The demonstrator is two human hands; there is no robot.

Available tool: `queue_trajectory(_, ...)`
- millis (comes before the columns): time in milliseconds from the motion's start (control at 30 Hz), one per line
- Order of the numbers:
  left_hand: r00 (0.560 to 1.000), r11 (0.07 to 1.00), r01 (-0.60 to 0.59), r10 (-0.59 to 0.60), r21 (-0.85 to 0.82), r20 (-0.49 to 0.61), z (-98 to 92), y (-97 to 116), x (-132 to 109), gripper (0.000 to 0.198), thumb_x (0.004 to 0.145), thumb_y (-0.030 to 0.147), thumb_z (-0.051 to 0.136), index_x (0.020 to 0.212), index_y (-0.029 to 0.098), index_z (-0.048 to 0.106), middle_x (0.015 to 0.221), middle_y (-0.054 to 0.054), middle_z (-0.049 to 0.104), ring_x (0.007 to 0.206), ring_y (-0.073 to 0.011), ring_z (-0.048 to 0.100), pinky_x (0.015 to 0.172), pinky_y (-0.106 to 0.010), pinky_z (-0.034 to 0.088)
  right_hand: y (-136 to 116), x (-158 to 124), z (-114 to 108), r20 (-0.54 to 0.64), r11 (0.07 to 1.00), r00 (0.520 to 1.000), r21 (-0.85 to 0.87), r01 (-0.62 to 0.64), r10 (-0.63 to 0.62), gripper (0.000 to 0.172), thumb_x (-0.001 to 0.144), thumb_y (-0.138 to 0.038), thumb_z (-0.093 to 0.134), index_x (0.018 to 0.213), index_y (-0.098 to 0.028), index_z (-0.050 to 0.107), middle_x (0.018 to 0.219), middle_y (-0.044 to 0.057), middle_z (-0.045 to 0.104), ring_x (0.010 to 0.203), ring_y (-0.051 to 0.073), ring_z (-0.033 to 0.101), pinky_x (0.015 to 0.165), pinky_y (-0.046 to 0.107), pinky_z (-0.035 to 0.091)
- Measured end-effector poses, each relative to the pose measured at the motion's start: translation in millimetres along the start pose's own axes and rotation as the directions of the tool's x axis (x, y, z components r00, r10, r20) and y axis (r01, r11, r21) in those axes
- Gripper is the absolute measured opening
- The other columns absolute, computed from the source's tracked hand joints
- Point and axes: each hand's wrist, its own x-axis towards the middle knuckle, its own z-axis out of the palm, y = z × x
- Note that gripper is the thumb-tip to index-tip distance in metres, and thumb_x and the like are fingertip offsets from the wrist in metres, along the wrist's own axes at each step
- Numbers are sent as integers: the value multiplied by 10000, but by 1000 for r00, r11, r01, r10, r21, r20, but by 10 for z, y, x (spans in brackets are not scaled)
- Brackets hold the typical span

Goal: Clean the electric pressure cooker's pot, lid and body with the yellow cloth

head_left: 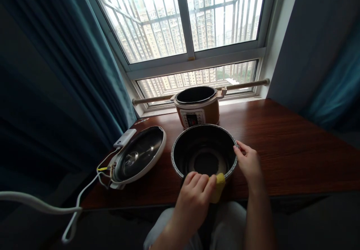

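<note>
One round black pot with a silvery rim [206, 148] sits just left of your right hand [249, 163], whose thumb and fingers pinch that rim; your left hand [197, 190] curls around a blocky yellow sponge [218, 190] at the near edge. Beyond your grip stands a brown-and-white cooker [208, 112]; leftward lies a white-edged round lid [142, 154].

Bare Above, Pale Grey Below

The left grip [198, 188] and the right grip [249, 163] are bare, and the forearms [258, 212] also, as far as they are visible. The trousers [229, 220] are pale grey, seemingly plain; finer details are too dark to tell.
</note>
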Motion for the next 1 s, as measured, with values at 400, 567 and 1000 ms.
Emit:
queue_trajectory(400,916,911,402,-398,-95,58,-390,-1071,-112,336,895,347,376,1009,214,663,1259,-86,540,1161,-230,504,987,-398,400,29,13,-16,49,997,999,81,-7,3,479,787,-416,488,1099,-82,629,869,112,654,728,214,593,707,348,472)
queue_trajectory(567,832,818,550,-519,-168,194,-252,-1135,179,240,819,318,471,887,194,664,902,-73,693,862,-221,646,803,-325,485,53,33,-13,54,996,999,83,-7,2,519,780,-430,491,1124,-61,614,859,112,646,733,216,595,712,347,469)
queue_trajectory(1000,952,922,216,-125,-321,281,175,-1627,1100,513,644,11,408,1069,175,644,1383,-26,446,1248,-225,443,1054,-401,348,58,38,-8,37,996,999,87,18,-22,485,785,-411,492,1107,-71,621,902,117,639,751,215,589,730,357,469)
